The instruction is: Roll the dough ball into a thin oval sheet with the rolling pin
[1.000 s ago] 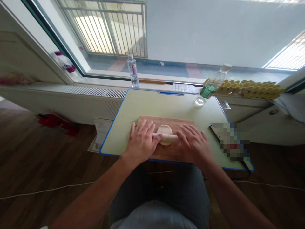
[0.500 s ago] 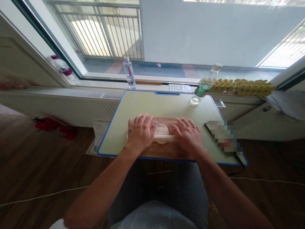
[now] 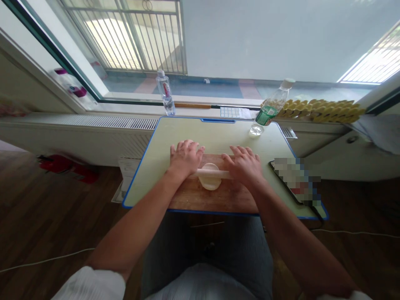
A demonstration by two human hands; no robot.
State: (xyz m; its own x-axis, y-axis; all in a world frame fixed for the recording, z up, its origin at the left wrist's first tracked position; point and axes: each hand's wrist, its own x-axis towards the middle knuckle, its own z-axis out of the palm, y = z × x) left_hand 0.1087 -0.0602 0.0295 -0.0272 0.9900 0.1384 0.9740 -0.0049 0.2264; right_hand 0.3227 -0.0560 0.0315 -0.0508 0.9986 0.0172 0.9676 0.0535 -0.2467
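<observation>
My left hand [image 3: 186, 156]: fingers outstretched, palm over the left end of the rolling pin [image 3: 223, 174]
My right hand [image 3: 246, 163]: outstretched likewise, right end
Dough [image 3: 210, 183]: beneath the pin, on the wooden board [image 3: 215, 202], near side

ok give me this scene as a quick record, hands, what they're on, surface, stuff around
left hand: fingers extended, laid over one end of the rolling pin
right hand: fingers extended, laid over the other end
dough: flat, roundish, under the pin, showing on both sides of it
wooden board: beneath the dough, on the table
table: pale green top, blue edge
on table, right: green-labelled bottle; pixelated flat item
beyond far edge: clear bottle, white cap
</observation>
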